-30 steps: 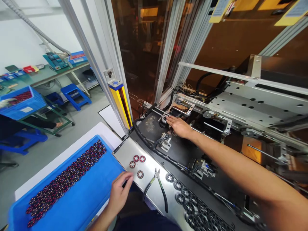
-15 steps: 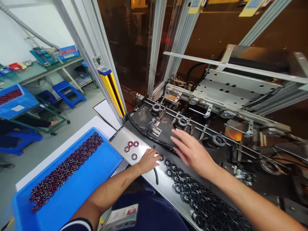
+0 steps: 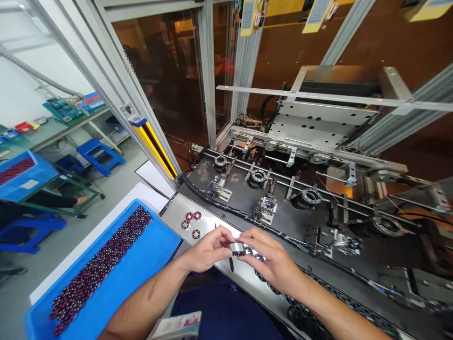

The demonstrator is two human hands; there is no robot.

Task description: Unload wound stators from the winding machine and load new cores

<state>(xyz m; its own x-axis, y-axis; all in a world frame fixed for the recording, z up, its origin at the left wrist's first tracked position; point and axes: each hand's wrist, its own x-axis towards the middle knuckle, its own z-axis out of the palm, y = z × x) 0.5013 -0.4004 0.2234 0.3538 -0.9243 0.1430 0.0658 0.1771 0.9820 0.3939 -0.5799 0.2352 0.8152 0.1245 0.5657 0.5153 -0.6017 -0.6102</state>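
Above the steel ledge, my left hand (image 3: pixel 211 249) and my right hand (image 3: pixel 272 257) pinch a short round metal ring (image 3: pixel 236 248) between them. Its side is smooth and silver, with dark notches along the lower edge. Fingers of both hands cover its ends. Beneath my right hand and forearm runs a row of black, spoked ring parts (image 3: pixel 295 312), partly hidden. A thin black tool (image 3: pixel 231 264) lies on the ledge below the held ring. To the left, several small round parts with red and dark spokes (image 3: pixel 196 234) rest on the steel ledge (image 3: pixel 208 219).
A blue tray (image 3: pixel 138 264) holds a long bank of red-and-black round parts (image 3: pixel 102 264) at left. Beyond the ledge is a machine bed with ring-shaped fixtures (image 3: pixel 259 177) and rails. A yellow light-curtain post (image 3: pixel 154 146) stands on the frame. Blue stools (image 3: pixel 101 156) are further left.
My right hand has come down from over the machine bed to meet my left. Both hands now hold a metal ring above the ledge. The camera view has shifted to the right.
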